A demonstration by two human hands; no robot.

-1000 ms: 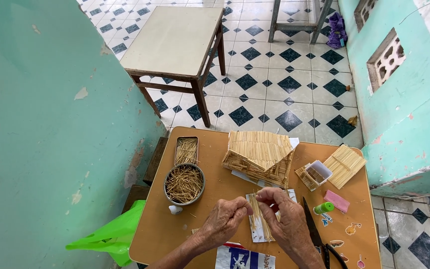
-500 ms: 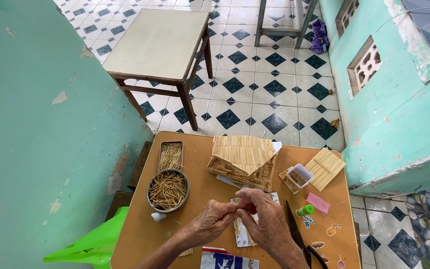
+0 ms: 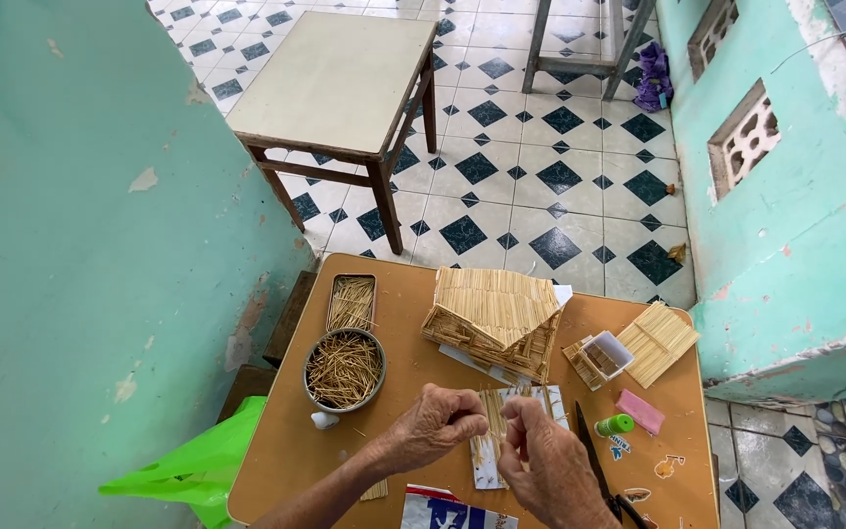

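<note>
Toothpick panel (image 3: 497,421) lay flat on the bench (image 3: 403,294) beneath both hands, left hand (image 3: 435,427) and right hand (image 3: 540,460) apparently pinching one stick together, placement requiring alignment against laid rows.

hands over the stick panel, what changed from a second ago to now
The left hand and right hand closed in until their fingertips nearly meet over the stick panel; earlier they were apart at its two edges. What they pinch is too small to tell. The toothpick house, round tin and table stayed put.
</note>
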